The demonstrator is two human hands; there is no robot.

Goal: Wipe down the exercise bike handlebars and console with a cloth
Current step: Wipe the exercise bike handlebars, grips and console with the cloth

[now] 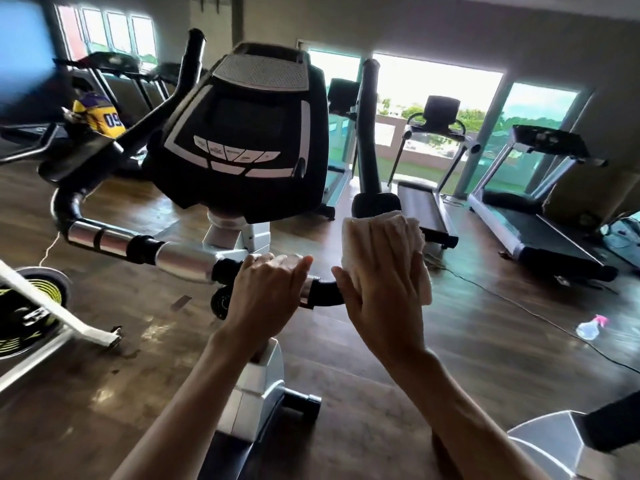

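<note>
Handlebars (180, 259) run across the front of the bike, below the black console (249, 133). Left hand (270, 292) grips the bar near its centre, fingers curled over it. Right hand (384, 282), just beside the left, holds a white cloth (415, 233) wrapped over the bar's right section. A spray bottle (590, 328) lies on the wooden floor (485, 341), well right of that hand.

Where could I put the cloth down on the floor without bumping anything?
There is bare wood floor to the right of the bike, between the right hand holding the cloth and the spray bottle, though a cable crosses it. The left is crowded: another bike's wheel and frame sit there.
</note>
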